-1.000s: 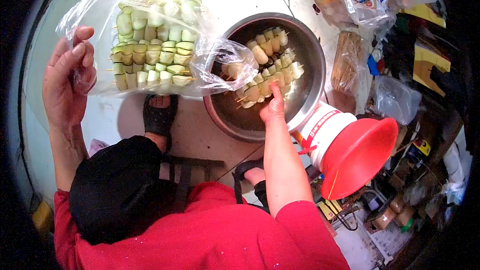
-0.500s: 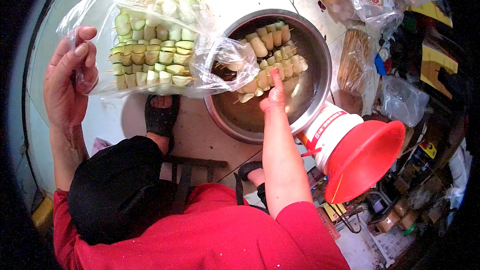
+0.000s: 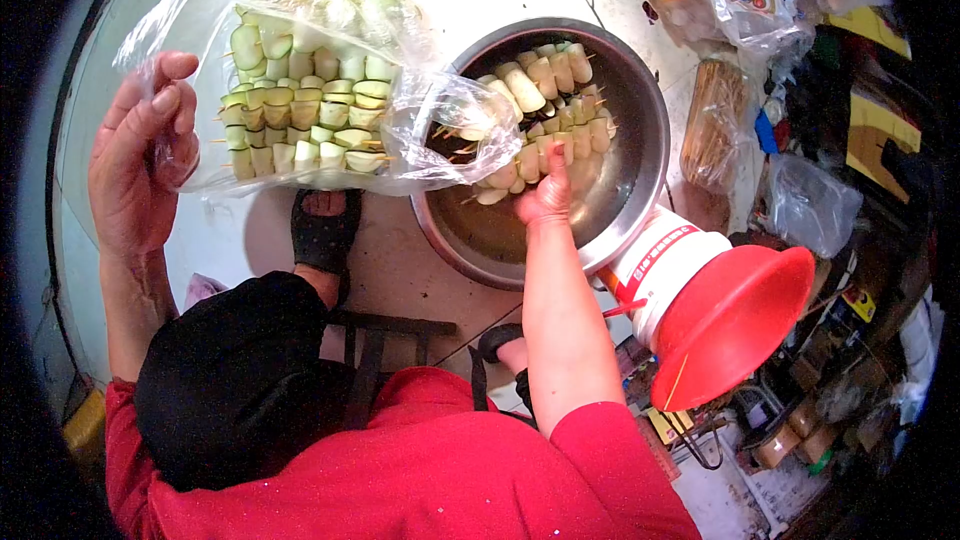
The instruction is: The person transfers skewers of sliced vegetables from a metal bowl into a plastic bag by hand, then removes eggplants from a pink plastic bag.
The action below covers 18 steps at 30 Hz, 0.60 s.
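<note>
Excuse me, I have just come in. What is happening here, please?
A person's left hand holds one end of a clear plastic bag, with rows of skewered pale-green slices inside. The bag's other end overlaps the metal basin. In the basin, the right hand is at more skewered pieces; its full grip is hidden. A white bucket is beside the basin.

Skewers (image 3: 565, 145) are hiding the fingers of the right hand (image 3: 543, 202). The bag (image 3: 435, 162) is veiling part of the bowl (image 3: 600, 208). The bottom edge is cropping the shirt (image 3: 420, 470). Print (image 3: 668, 245) on the bucket (image 3: 690, 265) is looking illegible.
</note>
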Motion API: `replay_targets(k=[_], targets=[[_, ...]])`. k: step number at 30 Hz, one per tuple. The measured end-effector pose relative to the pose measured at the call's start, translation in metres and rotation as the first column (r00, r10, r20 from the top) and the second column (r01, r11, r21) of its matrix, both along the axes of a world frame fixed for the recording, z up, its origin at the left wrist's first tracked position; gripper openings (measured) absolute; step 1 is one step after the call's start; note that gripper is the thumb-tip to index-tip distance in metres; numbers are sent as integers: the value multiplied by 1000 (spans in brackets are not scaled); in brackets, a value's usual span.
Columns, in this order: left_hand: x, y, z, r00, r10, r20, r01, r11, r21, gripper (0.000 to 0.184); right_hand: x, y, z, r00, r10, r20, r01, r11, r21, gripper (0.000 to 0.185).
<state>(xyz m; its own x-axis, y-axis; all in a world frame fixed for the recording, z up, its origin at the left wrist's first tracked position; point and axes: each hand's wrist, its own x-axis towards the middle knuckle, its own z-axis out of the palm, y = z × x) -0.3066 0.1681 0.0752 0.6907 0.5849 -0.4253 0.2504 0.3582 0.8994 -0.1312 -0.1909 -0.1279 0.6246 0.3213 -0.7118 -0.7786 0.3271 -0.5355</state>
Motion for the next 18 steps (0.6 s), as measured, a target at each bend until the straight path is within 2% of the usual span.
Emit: replay_targets(k=[4,6,10,16,18], targets=[[1,-1,1,1000,-5,1,5,1000,-6,33,-3,9,1,1000,10,18,-9,999,-52,77],[1,-1,1,1000,-11,3,11,1000,-4,33,-3,15,9,999,47,5,-47,999,25,76],[2,-3,2,1000,0,7,0,1000,-17,33,-3,14,12,1000,0,-8,0,999,42,74],[1,-2,0,1000,-12,20,12,999,-45,35,-10,-16,27,1000,-27,6,27,997,-79,68],[0,-2,0,1000,0,20,1,999,-48,35,-12,-30,36,998,6,-62,-12,996,-88,67]])
